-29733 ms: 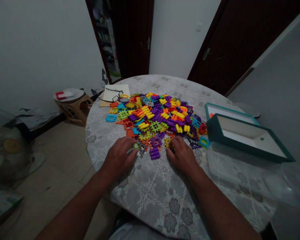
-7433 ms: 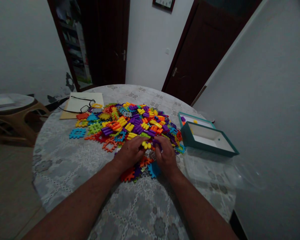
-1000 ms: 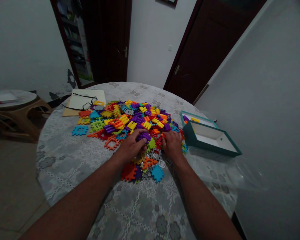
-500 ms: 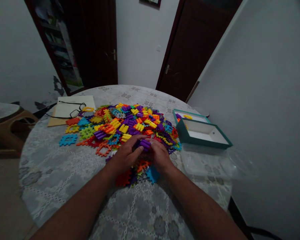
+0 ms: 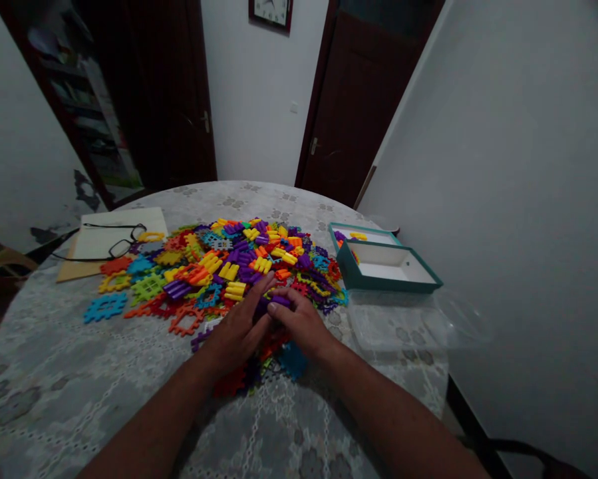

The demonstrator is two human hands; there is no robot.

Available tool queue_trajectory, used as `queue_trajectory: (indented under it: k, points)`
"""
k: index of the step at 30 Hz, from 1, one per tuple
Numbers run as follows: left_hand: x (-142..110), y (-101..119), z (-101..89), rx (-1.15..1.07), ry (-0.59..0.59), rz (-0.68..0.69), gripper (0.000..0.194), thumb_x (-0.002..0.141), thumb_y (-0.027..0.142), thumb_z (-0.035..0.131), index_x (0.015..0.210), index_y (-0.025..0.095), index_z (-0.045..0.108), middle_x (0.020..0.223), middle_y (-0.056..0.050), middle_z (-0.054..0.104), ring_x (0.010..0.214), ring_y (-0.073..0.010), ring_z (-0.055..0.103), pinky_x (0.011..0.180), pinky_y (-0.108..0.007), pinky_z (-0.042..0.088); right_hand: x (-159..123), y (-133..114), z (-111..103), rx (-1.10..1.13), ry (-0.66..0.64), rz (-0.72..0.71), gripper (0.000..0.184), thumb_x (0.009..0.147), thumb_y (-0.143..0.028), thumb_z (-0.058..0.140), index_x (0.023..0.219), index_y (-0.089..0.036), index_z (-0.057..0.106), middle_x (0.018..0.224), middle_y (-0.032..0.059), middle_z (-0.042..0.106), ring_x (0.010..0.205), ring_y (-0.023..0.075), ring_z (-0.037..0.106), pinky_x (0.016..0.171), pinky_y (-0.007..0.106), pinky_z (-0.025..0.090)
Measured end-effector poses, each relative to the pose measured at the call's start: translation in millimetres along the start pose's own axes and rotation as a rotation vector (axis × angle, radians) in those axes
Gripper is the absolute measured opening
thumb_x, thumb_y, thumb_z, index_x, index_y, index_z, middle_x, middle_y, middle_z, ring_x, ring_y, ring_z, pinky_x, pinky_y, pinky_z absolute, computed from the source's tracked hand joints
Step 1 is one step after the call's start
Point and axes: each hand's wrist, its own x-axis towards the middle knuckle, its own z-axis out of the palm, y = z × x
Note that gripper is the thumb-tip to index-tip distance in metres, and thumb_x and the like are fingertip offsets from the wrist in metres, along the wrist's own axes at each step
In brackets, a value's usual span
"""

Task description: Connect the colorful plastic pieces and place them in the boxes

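Both hands meet over the near edge of a heap of colourful plastic building pieces [image 5: 239, 259]. My right hand [image 5: 302, 322] is closed on a purple ridged plastic block [image 5: 281, 301], with the thumb laid against it. My left hand [image 5: 239, 332] touches the block's left side with fingers and thumb, and its index finger is stretched forward. Part of the block is hidden by the fingers. Under the wrists lie flat toothed pieces, among them a blue one [image 5: 293, 361] and a red one [image 5: 230, 382].
To the right stands a green-edged white box [image 5: 391, 266], its lid [image 5: 386, 234] behind it holding a few pieces. Clear plastic packaging [image 5: 393, 326] lies in front. Black glasses [image 5: 120, 248] rest on a pale book [image 5: 149, 219] at the left. A patterned cloth [image 5: 44, 372] covers the round table.
The view has shifted up and right, bringing the wall clock into sight. My left fingers have straightened, and the purple block has turned and is more covered by the hands.
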Motion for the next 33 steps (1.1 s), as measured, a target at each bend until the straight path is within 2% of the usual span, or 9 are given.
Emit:
queue_trajectory:
  k: [6,10,13,15,18,21,27,30,33]
  points:
    - [-6.3,4.3,1.6,0.005,-0.020,0.034,0.075,0.105,0.035,0.061,0.174,0.028,0.032,0.170,-0.014,0.052,0.156,-0.0337,0.051,0.128,-0.053,0.045,1.3,-10.2,-12.4,0.196,-0.138,0.145,0.054,0.067,-0.048,0.099,0.106,-0.022,0.071,0.083,-0.0002,0.073,0.056,0.0130,0.064,0.048,0.024,0.053]
    - [-4.6,12.2,-3.6,-0.013,0.034,0.009,0.073,0.105,0.036,0.062,0.172,0.031,0.034,0.159,-0.015,0.062,0.131,-0.0311,0.070,0.112,-0.048,0.058,-0.6,-39.3,-29.7,0.177,-0.153,0.137,0.052,0.070,-0.046,0.099,0.108,-0.023,0.073,0.090,0.0012,0.075,0.063,0.0138,0.067,0.053,0.025,0.055]
    - [-1.2,13.8,-8.7,0.027,0.127,-0.014,0.059,0.107,0.038,0.056,0.164,0.028,0.046,0.147,-0.013,0.070,0.102,-0.0253,0.077,0.095,-0.043,0.063,8.9,-76.8,-56.5,0.088,-0.022,0.004,0.048,0.071,-0.042,0.097,0.109,-0.024,0.074,0.087,-0.0004,0.072,0.068,0.0140,0.065,0.057,0.026,0.056]
    - [0.5,12.4,-11.1,0.079,0.187,0.001,0.051,0.107,0.037,0.055,0.156,0.026,0.055,0.141,-0.013,0.073,0.095,-0.0241,0.077,0.090,-0.042,0.063,27.0,-105.0,-83.1,-0.002,0.085,-0.133,0.047,0.071,-0.040,0.096,0.108,-0.023,0.074,0.091,0.0002,0.073,0.070,0.0136,0.065,0.060,0.027,0.058]
    - [1.4,9.3,-12.7,0.142,0.236,0.043,0.040,0.106,0.036,0.054,0.142,0.024,0.066,0.133,-0.012,0.077,0.102,-0.0265,0.077,0.096,-0.043,0.063,71.2,-143.4,-131.9,-0.167,0.237,-0.261,0.043,0.074,-0.037,0.094,0.109,-0.021,0.073,0.090,0.0016,0.073,0.070,0.0132,0.064,0.063,0.027,0.059]
    - [1.5,6.4,-12.5,0.183,0.268,0.090,0.033,0.105,0.035,0.054,0.130,0.023,0.072,0.127,-0.011,0.080,0.114,-0.0291,0.077,0.104,-0.044,0.061,121.2,-168.3,-180.1,-0.402,0.488,-0.158,0.032,0.079,-0.029,0.091,0.103,-0.018,0.072,0.086,0.0034,0.074,0.064,0.0109,0.062,0.063,0.026,0.058]
    - [1.7,-2.7,-12.4,0.255,0.268,0.113,0.024,0.105,0.032,0.054,0.114,0.025,0.076,0.108,-0.007,0.084,0.097,-0.0259,0.081,0.090,-0.036,0.065,182.6,-167.8,-246.9,-0.597,0.650,0.069,0.024,0.075,-0.014,0.091,0.079,-0.013,0.068,0.059,0.0017,0.065,0.049,0.0102,0.054,0.053,0.026,0.053]
    - [1.4,-5.8,-13.6,0.264,0.252,0.093,0.024,0.105,0.031,0.054,0.112,0.026,0.077,0.104,-0.005,0.084,0.092,-0.0244,0.081,0.085,-0.033,0.065,201.3,-153.8,-268.0,-0.704,0.670,0.182,0.027,0.073,-0.015,0.094,0.073,-0.012,0.067,0.057,0.0037,0.066,0.047,0.0111,0.056,0.052,0.026,0.052]
    - [1.2,-5.9,-14.8,0.273,0.268,0.075,0.024,0.105,0.031,0.055,0.110,0.026,0.077,0.102,-0.005,0.084,0.090,-0.0237,0.081,0.084,-0.032,0.065,220.5,-141.0,-283.2,-0.838,0.670,0.285,0.027,0.080,-0.018,0.093,0.072,-0.010,0.069,0.065,0.0081,0.071,0.053,0.0139,0.063,0.054,0.027,0.053]
